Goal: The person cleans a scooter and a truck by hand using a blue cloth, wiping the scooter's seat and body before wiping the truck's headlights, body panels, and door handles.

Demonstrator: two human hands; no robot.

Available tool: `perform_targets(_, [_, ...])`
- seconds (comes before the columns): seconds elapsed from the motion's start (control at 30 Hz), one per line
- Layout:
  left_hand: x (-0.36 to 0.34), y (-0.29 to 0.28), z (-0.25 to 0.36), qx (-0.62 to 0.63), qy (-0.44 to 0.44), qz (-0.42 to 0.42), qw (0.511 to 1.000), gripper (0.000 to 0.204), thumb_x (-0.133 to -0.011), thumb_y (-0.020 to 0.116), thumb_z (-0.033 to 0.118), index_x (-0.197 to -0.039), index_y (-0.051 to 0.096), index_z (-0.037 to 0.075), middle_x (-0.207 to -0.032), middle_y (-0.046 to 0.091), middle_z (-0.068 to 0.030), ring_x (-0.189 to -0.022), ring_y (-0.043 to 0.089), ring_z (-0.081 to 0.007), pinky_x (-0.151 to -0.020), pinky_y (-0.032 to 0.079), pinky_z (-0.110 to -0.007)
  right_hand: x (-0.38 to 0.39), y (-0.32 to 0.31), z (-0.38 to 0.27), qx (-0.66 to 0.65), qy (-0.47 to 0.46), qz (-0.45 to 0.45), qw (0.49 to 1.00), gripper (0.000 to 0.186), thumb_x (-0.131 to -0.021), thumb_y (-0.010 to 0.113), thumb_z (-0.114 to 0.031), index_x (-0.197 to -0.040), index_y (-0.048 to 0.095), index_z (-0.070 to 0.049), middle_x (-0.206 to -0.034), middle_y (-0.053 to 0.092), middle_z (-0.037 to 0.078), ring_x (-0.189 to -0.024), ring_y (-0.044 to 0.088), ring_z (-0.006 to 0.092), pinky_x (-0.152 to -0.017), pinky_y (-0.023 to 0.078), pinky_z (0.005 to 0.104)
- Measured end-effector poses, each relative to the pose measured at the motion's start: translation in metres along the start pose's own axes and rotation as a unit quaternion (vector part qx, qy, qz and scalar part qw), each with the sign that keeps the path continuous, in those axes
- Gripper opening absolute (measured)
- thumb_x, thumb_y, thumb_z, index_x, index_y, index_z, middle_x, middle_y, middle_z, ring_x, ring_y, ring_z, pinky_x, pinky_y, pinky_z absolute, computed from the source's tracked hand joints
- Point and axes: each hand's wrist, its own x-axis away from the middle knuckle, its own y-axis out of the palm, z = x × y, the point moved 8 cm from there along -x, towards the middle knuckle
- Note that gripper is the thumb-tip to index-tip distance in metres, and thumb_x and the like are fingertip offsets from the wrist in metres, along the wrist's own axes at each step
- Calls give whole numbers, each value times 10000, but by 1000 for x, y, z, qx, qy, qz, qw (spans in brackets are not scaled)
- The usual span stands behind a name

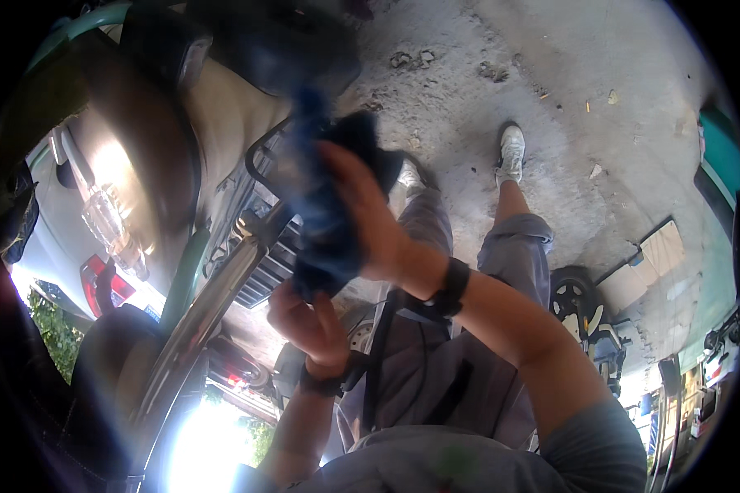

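A dark blue cloth (330, 246), partly smeared by motion, is bunched up in front of me. My right hand (374, 218) is closed around its right side. At the cloth's lower end, my left hand (308, 324) has its fingers pinched on the fabric. Just left of the cloth is a shiny metal tube (197, 329) with a clamp-like joint (251, 228) at its upper end. Whether the cloth touches the tube I cannot tell. Behind them shows a black wire rack (275, 259).
Left of me stands a vehicle with a beige body panel (230, 99), a black seat-like part (279, 45) and a red light (107, 283). A small wheel (571, 296) and a flattened piece of cardboard (662, 246) are on the rough concrete floor (633, 82) at right.
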Motion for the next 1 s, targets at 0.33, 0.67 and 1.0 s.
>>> perform_targets(0.33, [-62, 104, -10, -212, 39, -196, 956, 227, -714, 681, -55, -891, 585, 49, -925, 609, -110, -746, 634, -286, -633, 526, -368, -24, 6, 137, 92, -57, 40, 993, 296, -693, 699, -282, -928, 719, -103, -753, 640, 79, -707, 612, 259, -690, 465, 342])
perform_targets(0.67, [-66, 181, -28, -159, -2, -243, 957, 212, -776, 631, -52, -945, 551, 50, -896, 584, -102, -689, 636, -231, -601, 516, -321, 24, -20, 327, -105, 97, 70, 987, 248, -986, 511, -207, -1142, 597, -35, -986, 645, 33, -837, 608, 101, -731, 519, 251])
perform_targets(1.0, [-30, 64, 73, -87, -64, -156, 982, 386, -795, 643, 18, -1155, 505, 15, -946, 584, -154, -789, 620, -285, -691, 505, -376, -12, -55, 62, -123, 227, -31, 966, 321, -893, 625, -179, -1167, 520, -49, -957, 669, 123, -870, 655, 263, -768, 512, 359])
